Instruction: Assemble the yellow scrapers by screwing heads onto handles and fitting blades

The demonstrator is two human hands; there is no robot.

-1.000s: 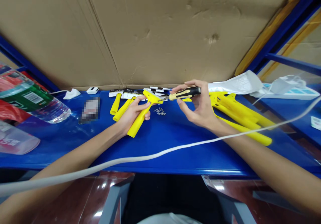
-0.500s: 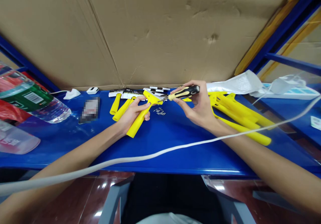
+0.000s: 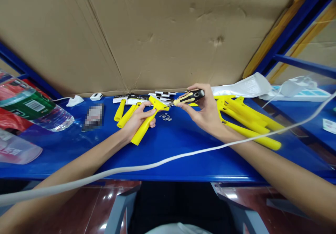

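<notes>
Bottle (image 3: pixel 59 118) at left: green label (image 3: pixel 22 104) with a barcode (image 3: pixel 35 105); its lettering, like the reddish print on the plastic cup (image 3: pixel 19 150), is illegible. Above the bench (image 3: pixel 168 160), the left hand (image 3: pixel 136 118) closes around a yellow handle (image 3: pixel 141 130); the right hand (image 3: pixel 206 111), fingers curled, grips a screwdriver (image 3: pixel 187 97), whose grip now shows more black than earlier.

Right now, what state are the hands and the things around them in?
Left hand: closed around the held yellow tool.
Held yellow tool: slanted.
Right hand: closed around the screwdriver.
Screwdriver: tip at the tool's head; whether it touches, I cannot tell.
Small pieces: loose, scattered on the blue table.
Yellow tools at right: lying overlapped.
White cable: uncoiled, curving across the view.
Green-labelled bottle: partly out of view, fill level unclear.
</notes>
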